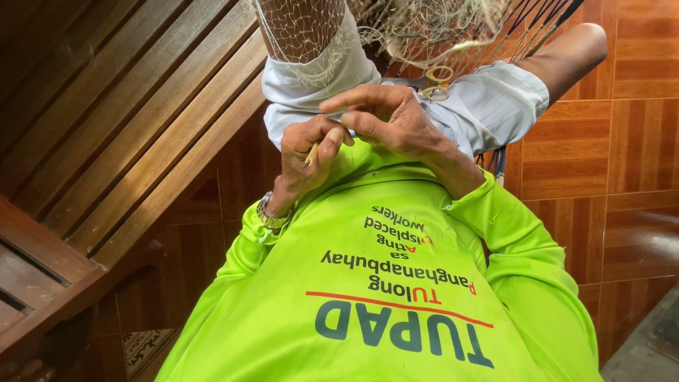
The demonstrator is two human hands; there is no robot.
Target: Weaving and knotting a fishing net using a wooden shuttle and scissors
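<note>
My left hand (311, 152), with a metal watch (271, 213) on its wrist, is closed around a thin yellowish stick-like tool (312, 153) in front of my chest. Touching it on the right, my right hand (392, 120) pinches fine twine of a pale fishing net (396, 28); the pinch itself is hard to see. The net hangs over my knees and light grey shorts (488, 106). Scissors with yellow handles (435, 83) lie on my lap just beyond the right hand. My neon green long-sleeved shirt (382, 283) fills the lower half of the view.
A slatted brown wooden bench or stair (120, 120) runs along the left side. Reddish-brown floor tiles (622, 163) lie to the right. A patterned tile (145, 346) shows at the bottom left, and a grey patch (651, 346) at the bottom right corner.
</note>
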